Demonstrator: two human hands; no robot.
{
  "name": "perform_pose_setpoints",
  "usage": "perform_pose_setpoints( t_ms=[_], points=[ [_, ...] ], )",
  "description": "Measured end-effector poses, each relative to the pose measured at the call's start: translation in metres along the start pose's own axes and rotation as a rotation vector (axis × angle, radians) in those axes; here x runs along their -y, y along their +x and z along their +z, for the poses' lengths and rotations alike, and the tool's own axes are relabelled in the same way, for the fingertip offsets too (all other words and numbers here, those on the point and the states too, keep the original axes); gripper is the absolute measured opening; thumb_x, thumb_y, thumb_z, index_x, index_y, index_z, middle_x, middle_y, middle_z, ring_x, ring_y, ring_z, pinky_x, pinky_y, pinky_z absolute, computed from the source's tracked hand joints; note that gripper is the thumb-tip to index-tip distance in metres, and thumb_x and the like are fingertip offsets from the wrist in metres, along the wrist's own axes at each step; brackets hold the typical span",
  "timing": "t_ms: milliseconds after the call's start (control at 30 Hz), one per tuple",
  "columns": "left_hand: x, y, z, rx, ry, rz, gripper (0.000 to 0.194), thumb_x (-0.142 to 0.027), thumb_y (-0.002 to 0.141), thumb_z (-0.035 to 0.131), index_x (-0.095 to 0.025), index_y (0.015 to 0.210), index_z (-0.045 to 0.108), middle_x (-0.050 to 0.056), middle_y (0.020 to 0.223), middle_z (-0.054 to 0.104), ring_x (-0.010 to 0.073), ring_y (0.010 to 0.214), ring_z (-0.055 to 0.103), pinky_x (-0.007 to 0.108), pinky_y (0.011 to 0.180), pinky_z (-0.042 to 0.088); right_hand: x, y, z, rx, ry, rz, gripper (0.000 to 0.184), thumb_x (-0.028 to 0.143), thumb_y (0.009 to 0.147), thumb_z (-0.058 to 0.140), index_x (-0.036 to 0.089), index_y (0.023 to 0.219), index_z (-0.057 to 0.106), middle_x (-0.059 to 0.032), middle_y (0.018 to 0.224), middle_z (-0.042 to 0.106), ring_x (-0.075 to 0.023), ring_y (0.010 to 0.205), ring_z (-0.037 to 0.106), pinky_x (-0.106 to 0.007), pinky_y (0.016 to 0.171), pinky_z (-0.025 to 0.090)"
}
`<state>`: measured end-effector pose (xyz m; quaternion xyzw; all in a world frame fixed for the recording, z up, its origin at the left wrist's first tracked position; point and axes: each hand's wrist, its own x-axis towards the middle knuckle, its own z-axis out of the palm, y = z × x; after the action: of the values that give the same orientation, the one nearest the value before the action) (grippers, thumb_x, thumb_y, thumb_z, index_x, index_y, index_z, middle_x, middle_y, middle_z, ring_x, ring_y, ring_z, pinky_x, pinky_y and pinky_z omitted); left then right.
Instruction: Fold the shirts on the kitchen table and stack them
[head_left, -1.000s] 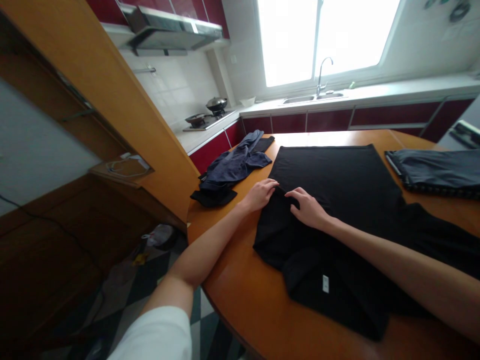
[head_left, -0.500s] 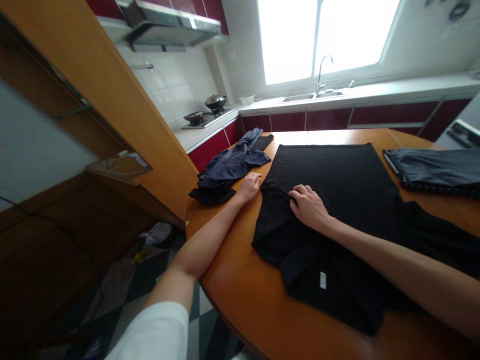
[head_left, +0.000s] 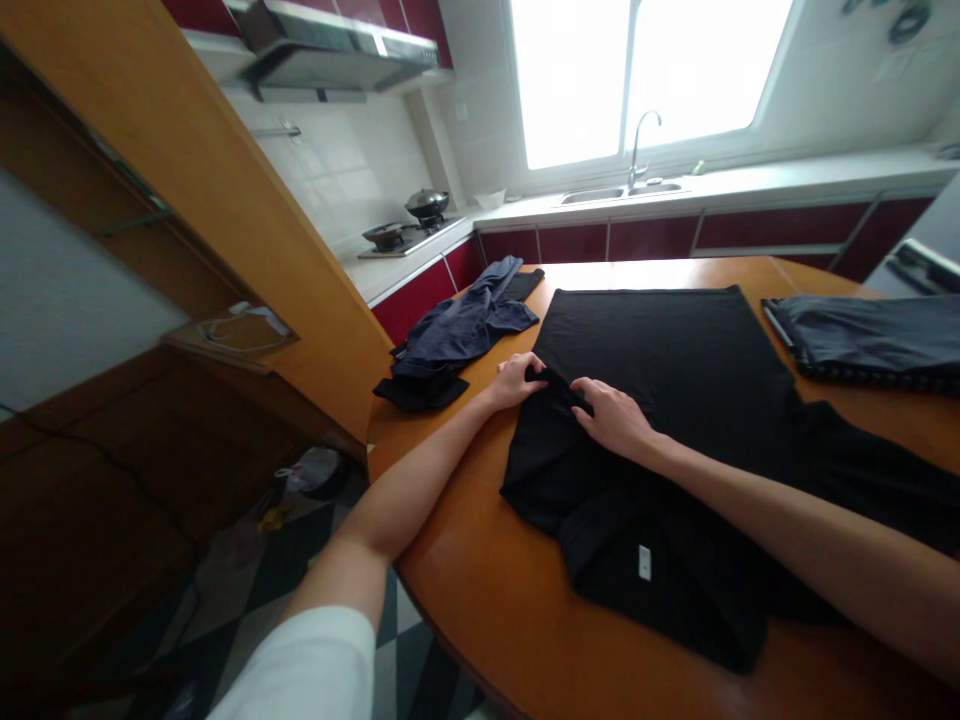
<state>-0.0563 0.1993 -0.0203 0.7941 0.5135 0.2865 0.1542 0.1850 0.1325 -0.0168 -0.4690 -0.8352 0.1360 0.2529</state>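
Note:
A black shirt (head_left: 675,350) lies spread over the wooden table, its collar end with a small white label towards me. At the shirt's left edge, my left hand (head_left: 517,380) pinches the cloth between thumb and fingers. Further in on the same side, my right hand (head_left: 616,418) is closed on a fold of the shirt, thumb below and fingers above. One sleeve stretches away to the right, passing behind my right forearm.
A loose pile of dark blue and black clothes (head_left: 465,335) lies at the table's left. Folded grey and dark clothes (head_left: 877,335) are stacked at the right. The round wooden table (head_left: 465,560) ends close to me. Beyond it are a stove (head_left: 412,238) and a sink (head_left: 592,196).
My left hand has moved slightly right from the bare table onto the shirt's edge and taken hold of the cloth. My right hand stays in nearly the same place.

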Motion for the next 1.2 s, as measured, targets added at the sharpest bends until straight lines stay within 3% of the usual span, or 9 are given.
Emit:
perform_pose_setpoints(
  t_ms=[167, 267, 333, 433, 600, 700, 800, 900, 1200],
  points=[
    [0.008, 0.000, -0.007, 0.056, -0.322, 0.096, 0.051, -0.029, 0.077, 0.080, -0.019, 0.123, 0.061, 0.008, 0.122, 0.067, 0.0226, 0.108, 0.065, 0.034, 0.095, 0.050, 0.002, -0.001, 0.000, -0.045, 0.137, -0.159, 0.046, 0.010, 0.087, 0.056, 0.022, 0.131, 0.058, -0.0067, 0.110, 0.063, -0.0190, 0.085, 0.063, -0.030, 0.077, 0.048],
    [0.008, 0.002, -0.006, 0.025, -0.357, 0.101, 0.039, -0.032, 0.086, 0.072, -0.017, 0.121, 0.065, 0.008, 0.118, 0.070, 0.0212, 0.103, 0.066, 0.034, 0.094, 0.050, 0.005, -0.003, -0.002, -0.050, 0.172, -0.256, 0.045, 0.010, 0.089, 0.053, 0.024, 0.131, 0.060, -0.0057, 0.110, 0.059, -0.0173, 0.085, 0.062, -0.029, 0.078, 0.048],
    [0.007, 0.002, -0.003, -0.018, -0.325, 0.104, 0.032, -0.028, 0.088, 0.068, -0.017, 0.118, 0.067, 0.007, 0.109, 0.072, 0.0211, 0.100, 0.067, 0.035, 0.094, 0.051, 0.006, -0.003, -0.002, -0.056, 0.162, -0.275, 0.040, 0.010, 0.091, 0.051, 0.023, 0.126, 0.064, -0.0061, 0.112, 0.058, -0.0170, 0.087, 0.062, -0.028, 0.080, 0.049],
    [0.004, 0.003, 0.001, -0.114, -0.164, 0.089, 0.037, -0.021, 0.085, 0.071, -0.020, 0.121, 0.066, 0.007, 0.114, 0.071, 0.0237, 0.108, 0.066, 0.039, 0.100, 0.050, 0.005, -0.004, -0.002, -0.058, 0.044, -0.181, 0.032, 0.009, 0.091, 0.048, 0.020, 0.111, 0.071, -0.0083, 0.111, 0.060, -0.0189, 0.091, 0.061, -0.030, 0.083, 0.049],
    [0.001, 0.002, -0.007, -0.274, 0.055, 0.069, 0.021, -0.020, 0.094, 0.059, -0.022, 0.112, 0.070, 0.007, 0.117, 0.070, 0.0239, 0.116, 0.063, 0.037, 0.104, 0.047, 0.006, -0.004, -0.005, -0.120, -0.142, -0.150, 0.021, 0.018, 0.093, 0.055, 0.018, 0.100, 0.075, -0.0141, 0.120, 0.063, -0.0299, 0.115, 0.052, -0.043, 0.098, 0.044],
    [0.006, 0.002, -0.015, -0.207, 0.083, 0.075, 0.020, -0.028, 0.098, 0.054, -0.021, 0.104, 0.073, 0.007, 0.110, 0.069, 0.0221, 0.109, 0.064, 0.035, 0.103, 0.047, 0.009, -0.004, -0.007, -0.138, -0.092, -0.214, 0.024, 0.019, 0.096, 0.052, 0.020, 0.105, 0.074, -0.0122, 0.125, 0.063, -0.0280, 0.119, 0.052, -0.042, 0.102, 0.043],
    [0.015, 0.001, -0.016, -0.051, 0.201, -0.001, 0.023, -0.040, 0.095, 0.061, -0.022, 0.092, 0.074, 0.008, 0.111, 0.066, 0.0248, 0.112, 0.060, 0.040, 0.105, 0.044, 0.009, -0.004, -0.004, -0.097, -0.060, -0.254, 0.025, 0.019, 0.097, 0.051, 0.021, 0.107, 0.074, -0.0108, 0.125, 0.064, -0.0267, 0.120, 0.053, -0.042, 0.103, 0.042],
    [0.023, 0.000, -0.014, 0.029, 0.277, -0.066, 0.025, -0.047, 0.092, 0.064, -0.023, 0.092, 0.073, 0.008, 0.118, 0.062, 0.0271, 0.116, 0.055, 0.045, 0.105, 0.041, 0.005, -0.003, -0.001, -0.060, -0.054, -0.266, 0.024, 0.021, 0.097, 0.052, 0.021, 0.107, 0.074, -0.0103, 0.124, 0.065, -0.0261, 0.120, 0.053, -0.041, 0.103, 0.043],
    [0.019, 0.001, -0.004, -0.027, 0.329, -0.150, 0.030, -0.048, 0.095, 0.062, -0.023, 0.084, 0.072, 0.008, 0.117, 0.061, 0.0295, 0.117, 0.052, 0.048, 0.101, 0.041, 0.005, -0.002, -0.001, 0.005, -0.060, -0.269, 0.023, 0.022, 0.098, 0.052, 0.019, 0.099, 0.075, -0.0097, 0.113, 0.068, -0.0238, 0.109, 0.057, -0.037, 0.097, 0.046]
  ],
)
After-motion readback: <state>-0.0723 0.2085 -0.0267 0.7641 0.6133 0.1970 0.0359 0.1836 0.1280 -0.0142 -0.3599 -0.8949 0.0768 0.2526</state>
